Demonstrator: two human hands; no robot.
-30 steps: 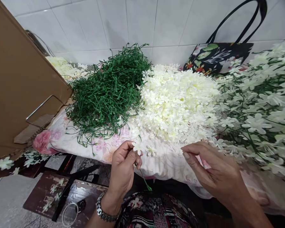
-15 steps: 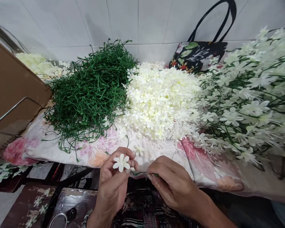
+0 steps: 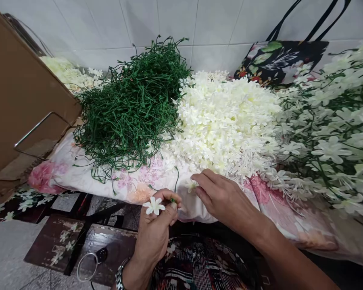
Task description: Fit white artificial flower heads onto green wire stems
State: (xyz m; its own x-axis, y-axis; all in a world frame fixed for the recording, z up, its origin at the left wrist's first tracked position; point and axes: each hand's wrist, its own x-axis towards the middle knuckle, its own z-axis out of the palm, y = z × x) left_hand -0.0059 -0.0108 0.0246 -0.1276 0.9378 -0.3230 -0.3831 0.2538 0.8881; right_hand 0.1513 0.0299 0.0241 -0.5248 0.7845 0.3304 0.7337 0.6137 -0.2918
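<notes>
My left hand is closed, pinching a short green stem between thumb and forefinger. A white artificial flower with its petals spread shows against the same hand, by the curled fingers. My right hand reaches over the cloth, its thumb and forefinger closing at the edge of a loose white flower head. A single green stem lies just behind my left hand. Beyond are a heap of green plastic stems and a heap of white flower heads.
Finished white flowers on stems are massed at the right. A floral bag leans on the tiled wall. A cardboard box stands at the left. Flowered cloth covers the work surface. Below are brown stools.
My right hand has left the green stem near my left hand and moved forward to the loose flower head. My left hand keeps its hold. The view has shifted left.
</notes>
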